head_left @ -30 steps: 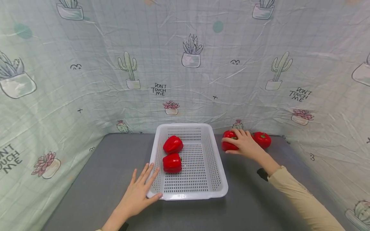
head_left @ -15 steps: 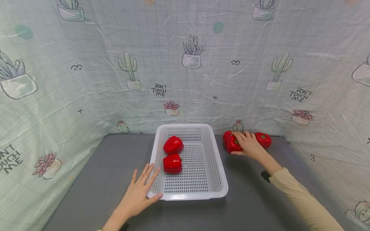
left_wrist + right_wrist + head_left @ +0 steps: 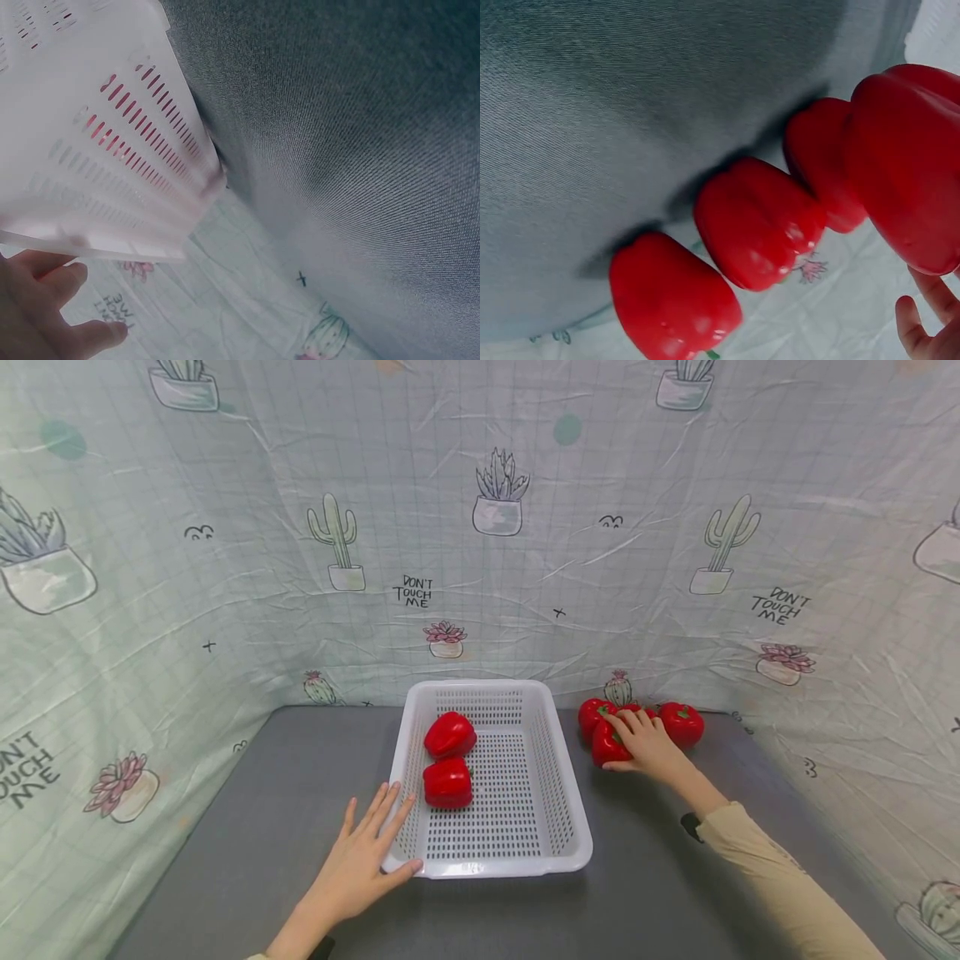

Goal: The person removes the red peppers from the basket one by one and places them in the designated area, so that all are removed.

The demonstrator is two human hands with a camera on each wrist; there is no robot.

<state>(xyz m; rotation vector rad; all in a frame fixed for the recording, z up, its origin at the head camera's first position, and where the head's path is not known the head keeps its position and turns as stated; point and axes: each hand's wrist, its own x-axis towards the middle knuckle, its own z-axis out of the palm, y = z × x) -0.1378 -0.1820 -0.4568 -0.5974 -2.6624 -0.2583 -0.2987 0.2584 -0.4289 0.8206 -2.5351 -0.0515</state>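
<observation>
My right hand [image 3: 651, 747] grips a red bell pepper [image 3: 609, 743] from above, to the right of the basket. In the right wrist view this bell pepper [image 3: 911, 165] looms closest, with a few fingertips [image 3: 909, 326] showing below it. Behind it stand more red bell peppers: one at the left [image 3: 592, 716], one partly hidden by the hand, and one at the right [image 3: 681, 725]. My left hand [image 3: 358, 867] rests with spread fingers on the near left rim of a white plastic basket [image 3: 525, 867]. Two red bell peppers [image 3: 448, 783] lie inside along its left side.
The basket stands on a grey table [image 3: 292, 785] in front of a cloth backdrop [image 3: 498, 602] printed with potted cacti. That cloth also hangs along both sides. Behind the row of peppers, the cloth meets the table's far edge.
My right hand has moved slightly right and toward me, from the left pepper to another, which now shows in front of the row. The left hand and the basket have stayed put.
</observation>
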